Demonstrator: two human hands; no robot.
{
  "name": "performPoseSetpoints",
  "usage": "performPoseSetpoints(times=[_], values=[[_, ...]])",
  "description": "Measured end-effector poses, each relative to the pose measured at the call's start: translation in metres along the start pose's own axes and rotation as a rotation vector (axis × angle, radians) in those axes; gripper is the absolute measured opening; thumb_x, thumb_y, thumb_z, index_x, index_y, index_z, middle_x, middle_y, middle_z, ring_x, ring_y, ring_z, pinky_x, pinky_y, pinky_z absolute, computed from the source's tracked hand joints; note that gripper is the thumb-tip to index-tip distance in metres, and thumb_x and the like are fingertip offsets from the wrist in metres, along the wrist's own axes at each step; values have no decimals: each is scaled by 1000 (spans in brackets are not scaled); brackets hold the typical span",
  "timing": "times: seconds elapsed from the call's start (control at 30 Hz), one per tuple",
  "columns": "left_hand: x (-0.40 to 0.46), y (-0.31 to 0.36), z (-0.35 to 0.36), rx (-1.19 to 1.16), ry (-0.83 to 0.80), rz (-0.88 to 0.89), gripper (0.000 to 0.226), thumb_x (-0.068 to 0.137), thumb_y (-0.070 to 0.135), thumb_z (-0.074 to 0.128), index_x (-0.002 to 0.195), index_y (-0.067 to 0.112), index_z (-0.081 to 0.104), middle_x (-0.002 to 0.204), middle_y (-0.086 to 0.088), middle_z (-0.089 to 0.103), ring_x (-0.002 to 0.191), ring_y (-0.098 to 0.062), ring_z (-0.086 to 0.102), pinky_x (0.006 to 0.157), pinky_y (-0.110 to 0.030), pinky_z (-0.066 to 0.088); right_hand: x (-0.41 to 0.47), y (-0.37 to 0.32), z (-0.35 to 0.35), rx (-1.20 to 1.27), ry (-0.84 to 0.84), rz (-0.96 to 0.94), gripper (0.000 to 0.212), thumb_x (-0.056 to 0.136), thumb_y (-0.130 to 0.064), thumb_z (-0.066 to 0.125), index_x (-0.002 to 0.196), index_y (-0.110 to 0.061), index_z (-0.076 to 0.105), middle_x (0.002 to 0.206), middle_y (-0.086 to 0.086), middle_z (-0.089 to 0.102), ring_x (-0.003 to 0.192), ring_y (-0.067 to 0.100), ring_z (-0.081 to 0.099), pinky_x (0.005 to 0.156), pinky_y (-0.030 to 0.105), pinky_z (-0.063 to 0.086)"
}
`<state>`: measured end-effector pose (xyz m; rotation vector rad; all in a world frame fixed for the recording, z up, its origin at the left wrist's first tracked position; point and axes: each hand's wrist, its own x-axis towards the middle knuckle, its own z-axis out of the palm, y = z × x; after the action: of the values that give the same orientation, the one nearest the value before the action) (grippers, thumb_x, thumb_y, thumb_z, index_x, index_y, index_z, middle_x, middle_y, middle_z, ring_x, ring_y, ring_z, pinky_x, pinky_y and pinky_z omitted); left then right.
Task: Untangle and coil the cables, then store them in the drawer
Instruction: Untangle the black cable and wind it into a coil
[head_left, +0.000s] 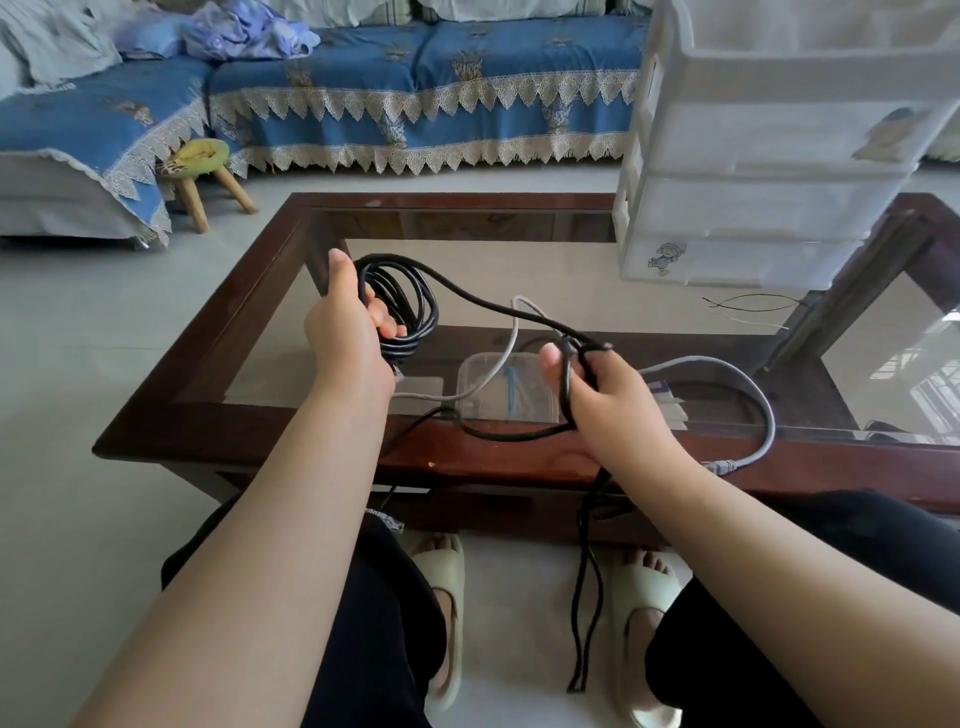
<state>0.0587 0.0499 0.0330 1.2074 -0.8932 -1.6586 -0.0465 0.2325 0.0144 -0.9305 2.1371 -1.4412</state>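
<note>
Round black cable coil (402, 306), left hand (345, 332) gripping

Glass-topped wooden table (249, 332) under grey cable (748, 379), white drawer unit (753, 208).

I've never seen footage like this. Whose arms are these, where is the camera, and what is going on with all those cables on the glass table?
There is no machine here: a person wears a wide-angle camera on the head, looking forward and down, so you see their own two bare arms.

The left hand grips a bundle of black cable already wound into loops. The same cable runs across to the right hand, which grips the loose part; more of it hangs down toward the floor between the person's slippers.

A grey cable lies uncoiled on the glass-topped table. At the table's far right stands a white plastic drawer unit, its drawers closed, with some thin wires lying in front of it. A clear box shows through the glass, apparently underneath.
</note>
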Motion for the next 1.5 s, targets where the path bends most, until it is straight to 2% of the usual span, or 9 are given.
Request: performPoseSetpoints(times=[0.3,0.47,0.6,0.67,0.77,0.9,1.07,1.37,1.5], values=[[1,2,0,160,51,110,50,92,59,49,70,14,49,44,4,39,40,-12,38,64,-32,48,10,-3,-24,486,228,-40,15,96,-31,52,91,-20,61,66,13,43,60,26,38,60,32,37],[-1,10,-7,27,-104,88,49,96,55,46,65,16,48,43,4,33,39,-12,31,53,-26,40,16,0,-35,281,-271,181,18,102,-20,39,117,-15,47,62,11,46,38,15,47,40,24,43],[-6,15,-13,25,-320,121,52,98,51,44,56,20,52,42,5,27,38,-12,25,45,-25,33,7,11,-35,-292,-756,219,14,99,-24,45,112,-19,50,81,2,70,70,14,64,63,26,52],[-12,12,-12,158,-457,177,50,99,49,42,61,17,46,40,5,28,36,-13,25,44,-26,33,6,18,-30,-566,-640,77,35,93,-43,53,122,-24,49,104,-6,64,94,14,62,83,28,50],[-27,1,-5,394,-633,241,50,101,45,40,62,14,42,39,3,30,34,-15,27,46,-28,36,7,7,-18,-232,-297,-38,55,88,-50,55,136,-25,39,118,-11,56,99,3,57,80,13,42],[-46,-10,5,446,-718,218,50,101,42,41,65,9,43,39,1,29,34,-16,28,46,-28,37,14,-1,-9,-20,-173,-151,10,98,-27,47,104,-23,54,74,-10,60,60,-4,56,58,7,40],[-49,-8,8,403,-826,156,53,99,47,39,62,11,45,39,1,26,32,-14,26,46,-28,38,26,-1,-15,-66,124,-241,22,100,-27,42,87,-25,60,63,-19,56,58,-11,50,53,6,35],[-49,-12,18,66,-642,11,55,103,43,32,59,13,48,38,4,27,32,-12,23,43,-26,33,25,22,28,39,-93,110,49,98,-50,31,66,-18,49,59,-2,48,54,14,44,61,31,38],[-40,-5,20,-224,-351,-115,53,100,47,35,57,20,47,43,7,30,38,-11,27,43,-22,33,6,33,50,-49,-208,110,18,100,-33,38,105,-18,48,73,-4,53,66,16,52,74,42,51]])
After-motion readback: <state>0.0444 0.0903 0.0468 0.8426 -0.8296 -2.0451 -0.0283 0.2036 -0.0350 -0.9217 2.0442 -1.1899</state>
